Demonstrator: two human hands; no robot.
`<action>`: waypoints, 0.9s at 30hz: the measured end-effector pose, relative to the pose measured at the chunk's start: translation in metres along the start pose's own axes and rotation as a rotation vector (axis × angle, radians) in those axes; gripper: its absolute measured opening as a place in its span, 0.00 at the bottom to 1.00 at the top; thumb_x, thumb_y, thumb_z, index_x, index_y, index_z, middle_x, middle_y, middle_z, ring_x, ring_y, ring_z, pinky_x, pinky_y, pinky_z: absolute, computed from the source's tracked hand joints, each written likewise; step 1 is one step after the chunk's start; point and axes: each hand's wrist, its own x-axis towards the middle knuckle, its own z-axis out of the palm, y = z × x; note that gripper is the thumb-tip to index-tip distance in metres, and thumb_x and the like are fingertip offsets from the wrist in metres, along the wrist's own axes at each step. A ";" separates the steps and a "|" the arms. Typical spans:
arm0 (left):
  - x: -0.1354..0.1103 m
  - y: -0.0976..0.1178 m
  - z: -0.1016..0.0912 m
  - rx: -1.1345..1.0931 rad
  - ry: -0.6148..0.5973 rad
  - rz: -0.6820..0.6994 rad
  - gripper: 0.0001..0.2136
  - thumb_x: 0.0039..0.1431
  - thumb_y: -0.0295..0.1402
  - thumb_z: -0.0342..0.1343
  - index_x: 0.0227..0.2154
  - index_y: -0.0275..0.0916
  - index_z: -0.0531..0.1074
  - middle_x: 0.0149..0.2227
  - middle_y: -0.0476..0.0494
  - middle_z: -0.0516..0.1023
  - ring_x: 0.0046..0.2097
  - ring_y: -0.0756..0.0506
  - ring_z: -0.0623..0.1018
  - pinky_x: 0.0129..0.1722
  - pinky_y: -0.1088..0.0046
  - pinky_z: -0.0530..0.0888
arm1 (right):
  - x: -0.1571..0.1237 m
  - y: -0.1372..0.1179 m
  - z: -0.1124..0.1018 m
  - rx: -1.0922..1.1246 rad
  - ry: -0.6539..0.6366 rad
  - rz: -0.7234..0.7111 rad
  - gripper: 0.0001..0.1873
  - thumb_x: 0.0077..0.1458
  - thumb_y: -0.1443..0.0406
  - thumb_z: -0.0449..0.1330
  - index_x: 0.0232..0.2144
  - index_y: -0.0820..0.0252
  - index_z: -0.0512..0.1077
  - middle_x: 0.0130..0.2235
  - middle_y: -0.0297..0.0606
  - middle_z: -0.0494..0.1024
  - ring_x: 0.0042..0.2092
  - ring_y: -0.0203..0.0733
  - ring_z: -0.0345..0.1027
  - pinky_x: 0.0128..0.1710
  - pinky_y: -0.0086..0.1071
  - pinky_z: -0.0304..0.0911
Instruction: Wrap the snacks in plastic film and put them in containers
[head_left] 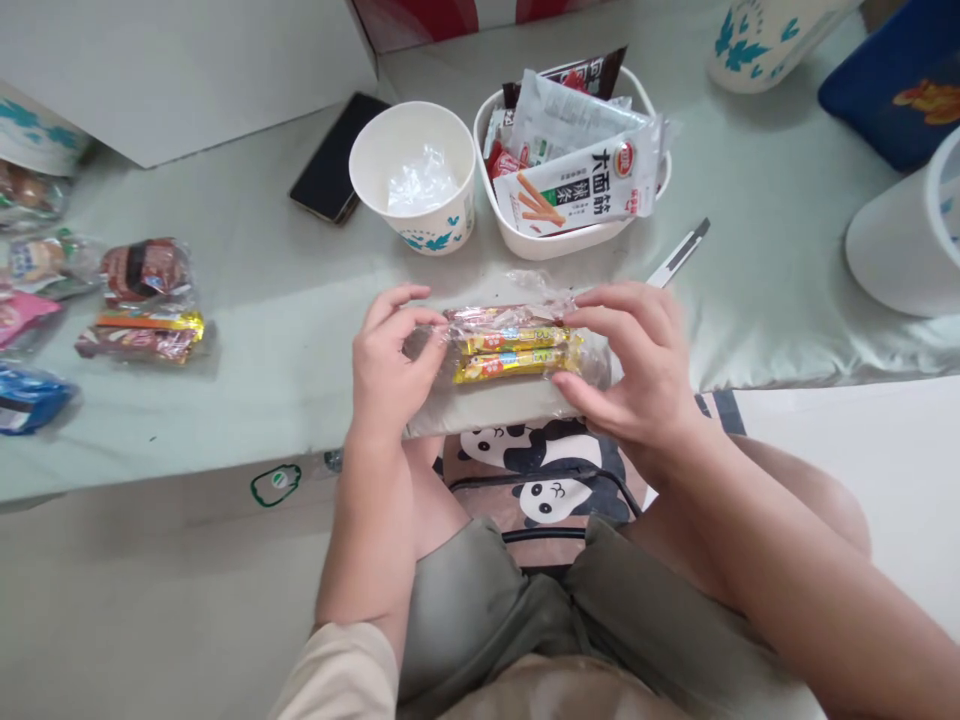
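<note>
At the table's (285, 405) near edge, between the two hands: bundle of slim snack sticks (517, 352) in clear film (596, 362), two yellow, a reddish one on the far side. Long axis runs left to right, roughly along the edge, so each end faces a hand. Left hand (394, 355) at the left end, thumb and forefinger drawn together, pinching film. Right hand (645, 360) at the right end, thumb by the near corner, forefinger by the far one, spread apart; cannot tell whether they grip. Neither hand clearly nearer. Just past the right hand, partly hidden: utility knife (684, 250), slanting away rightward. Beyond the bundle, side by side: paper cup (456, 222) with crumpled clear plastic (424, 185); white tub (555, 246) of snack packets (577, 190). Dark phone (337, 155) left of the cup.
</note>
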 end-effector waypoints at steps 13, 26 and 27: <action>0.012 -0.008 -0.010 -0.378 0.448 -0.426 0.07 0.57 0.24 0.57 0.25 0.40 0.72 0.22 0.52 0.71 0.23 0.52 0.69 0.23 0.74 0.63 | -0.003 0.004 -0.011 0.020 -0.064 -0.013 0.06 0.51 0.71 0.58 0.28 0.54 0.70 0.41 0.37 0.81 0.50 0.50 0.74 0.51 0.46 0.67; 0.003 0.009 -0.039 -0.026 0.419 0.113 0.01 0.59 0.30 0.61 0.33 0.42 0.75 0.32 0.49 0.77 0.36 0.48 0.76 0.37 0.66 0.73 | 0.008 -0.014 -0.005 0.026 -0.015 0.110 0.08 0.60 0.64 0.58 0.29 0.50 0.76 0.38 0.39 0.81 0.39 0.46 0.74 0.43 0.45 0.70; 0.001 0.021 -0.039 0.013 0.325 0.210 0.01 0.59 0.31 0.61 0.33 0.43 0.75 0.34 0.48 0.79 0.39 0.46 0.78 0.41 0.63 0.75 | 0.011 -0.019 0.002 0.086 -0.076 0.074 0.08 0.61 0.65 0.57 0.33 0.50 0.78 0.39 0.39 0.82 0.40 0.44 0.75 0.42 0.43 0.72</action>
